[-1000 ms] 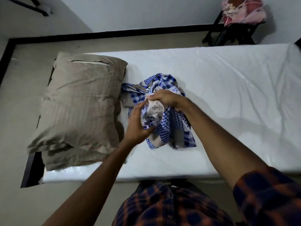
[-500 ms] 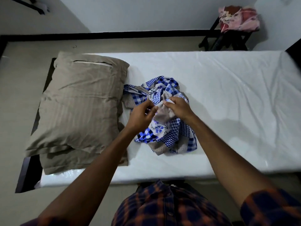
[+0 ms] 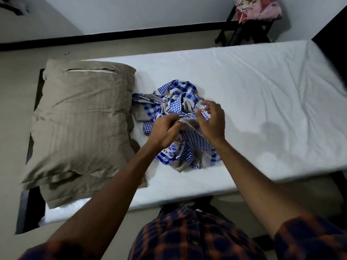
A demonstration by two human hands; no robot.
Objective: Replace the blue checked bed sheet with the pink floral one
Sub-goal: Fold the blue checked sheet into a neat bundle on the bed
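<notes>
White mattress [image 3: 253,87], left hand [image 3: 165,131] pinching blue checked sheet [image 3: 180,94], right hand [image 3: 211,122] grip now loosened

**Matt cloth on a shiny cover**

The blue checked bed sheet [image 3: 185,151] is thin, matt, crumpled cloth. The mattress [image 3: 262,81] has a smooth white cover with a slight plastic gloss. The pillow [image 3: 80,119] at left is matt taupe cloth with faint stripes. The pink floral sheet [image 3: 260,8], far right, looks soft and matt.

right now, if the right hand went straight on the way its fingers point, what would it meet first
The right hand points away and to the left, down at the crumpled blue checked sheet. It would likely meet that heap first, as it lies close under the hand, though depth is hard to judge.
</notes>
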